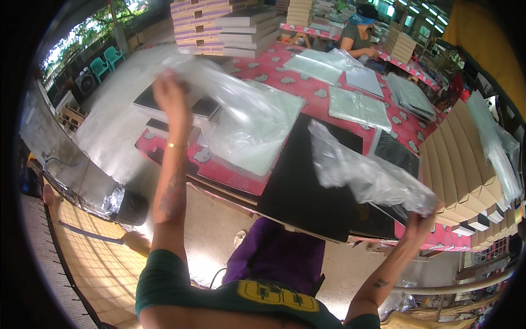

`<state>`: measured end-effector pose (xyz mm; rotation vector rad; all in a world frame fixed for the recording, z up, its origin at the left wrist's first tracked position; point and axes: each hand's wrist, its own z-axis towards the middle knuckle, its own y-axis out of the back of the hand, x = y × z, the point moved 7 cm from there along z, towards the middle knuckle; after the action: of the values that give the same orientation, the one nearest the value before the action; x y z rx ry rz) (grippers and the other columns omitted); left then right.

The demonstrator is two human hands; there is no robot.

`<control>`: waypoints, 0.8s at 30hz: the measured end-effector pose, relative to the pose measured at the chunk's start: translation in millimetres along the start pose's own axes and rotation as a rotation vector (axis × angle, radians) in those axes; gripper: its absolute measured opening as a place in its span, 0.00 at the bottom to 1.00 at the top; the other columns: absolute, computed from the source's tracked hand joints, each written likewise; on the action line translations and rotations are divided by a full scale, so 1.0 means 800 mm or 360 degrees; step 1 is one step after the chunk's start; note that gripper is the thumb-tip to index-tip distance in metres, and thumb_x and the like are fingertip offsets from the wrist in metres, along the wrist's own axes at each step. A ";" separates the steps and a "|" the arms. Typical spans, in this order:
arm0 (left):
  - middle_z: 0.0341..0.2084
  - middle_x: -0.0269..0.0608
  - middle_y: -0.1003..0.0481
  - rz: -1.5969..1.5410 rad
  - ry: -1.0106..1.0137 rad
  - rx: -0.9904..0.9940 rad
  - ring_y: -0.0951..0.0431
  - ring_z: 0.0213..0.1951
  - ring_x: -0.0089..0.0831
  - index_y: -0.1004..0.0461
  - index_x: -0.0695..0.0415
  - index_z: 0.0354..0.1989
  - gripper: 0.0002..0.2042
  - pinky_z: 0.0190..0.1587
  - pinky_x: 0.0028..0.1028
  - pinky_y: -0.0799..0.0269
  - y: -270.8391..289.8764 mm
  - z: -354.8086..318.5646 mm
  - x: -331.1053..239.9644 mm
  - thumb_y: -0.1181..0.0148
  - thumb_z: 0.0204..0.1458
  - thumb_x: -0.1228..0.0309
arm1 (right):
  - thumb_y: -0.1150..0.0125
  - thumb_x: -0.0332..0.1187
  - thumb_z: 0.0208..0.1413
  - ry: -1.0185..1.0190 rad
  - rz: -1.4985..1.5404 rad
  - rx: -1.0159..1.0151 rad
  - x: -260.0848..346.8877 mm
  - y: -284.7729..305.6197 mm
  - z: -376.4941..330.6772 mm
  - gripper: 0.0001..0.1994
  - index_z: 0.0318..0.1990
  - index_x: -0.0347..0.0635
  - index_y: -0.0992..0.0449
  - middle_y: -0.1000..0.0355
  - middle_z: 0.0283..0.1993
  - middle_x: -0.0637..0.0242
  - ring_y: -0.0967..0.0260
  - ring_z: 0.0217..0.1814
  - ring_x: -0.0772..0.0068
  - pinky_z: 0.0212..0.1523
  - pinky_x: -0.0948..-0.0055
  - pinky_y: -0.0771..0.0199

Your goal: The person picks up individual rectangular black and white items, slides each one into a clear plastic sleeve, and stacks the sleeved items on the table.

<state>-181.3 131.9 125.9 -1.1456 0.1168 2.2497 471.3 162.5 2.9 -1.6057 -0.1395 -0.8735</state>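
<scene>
My left hand (171,92) is raised over the far left part of the table, closed on a clear plastic sleeve (219,85) that is smeared by motion. Low on the right, my right hand (421,223) grips the end of another crumpled clear plastic sleeve (364,170). That sleeve stretches up and left across a large flat black board (312,186), which lies at the table's near edge in front of me. Left of the board is a pile of clear plastic sleeves (255,134). More dark boards (150,101) lie under and beyond my left hand.
A pink patterned cloth covers the table (285,81). Tall stacks of boxes (200,27) and grey boards (246,33) stand at the back left. Folded brown cartons (457,156) crowd the right side. Plastic-wrapped packs (359,108) lie further back, near another person (359,35).
</scene>
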 end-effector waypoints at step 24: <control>0.31 0.45 0.33 0.0054 -0.0580 0.1288 0.28 0.31 0.34 0.28 0.61 0.34 0.07 0.35 0.26 0.30 -0.120 -0.268 -0.074 0.45 0.46 0.82 | 0.39 0.26 0.50 -0.0579 -0.0116 0.1014 -0.187 -0.168 -0.185 0.21 0.51 0.39 0.38 0.33 0.39 0.66 0.30 0.46 0.67 0.50 0.67 0.27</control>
<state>49.4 109.5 55.0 -0.3019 0.8107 2.0655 225.5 120.8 16.8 -1.1404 -0.6683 -0.5053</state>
